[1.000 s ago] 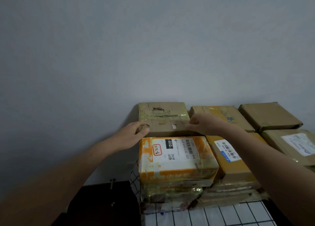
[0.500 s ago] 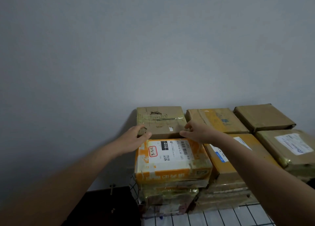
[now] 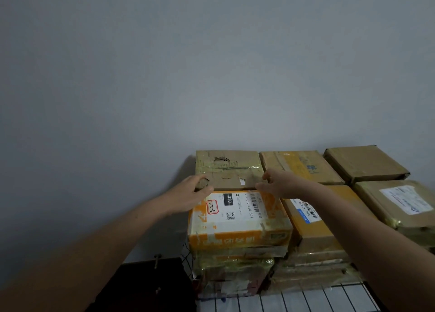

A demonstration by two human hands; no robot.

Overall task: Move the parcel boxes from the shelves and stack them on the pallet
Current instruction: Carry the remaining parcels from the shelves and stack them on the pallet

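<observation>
Holding brown box (image 3: 228, 168) | left hand (image 3: 188, 194): corner grip | right hand (image 3: 277, 184): corner grip

We record both forearms bare, uncovered down to the lower frame corners. Left hand (image 3: 188, 196) and right hand (image 3: 280, 185) likewise bare, fingers uncovered.

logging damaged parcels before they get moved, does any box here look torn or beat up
Yes. The back-left brown box, gripped by the left hand and right hand, has a ragged tear in its top, and the corner at the left hand looks crushed.
</observation>
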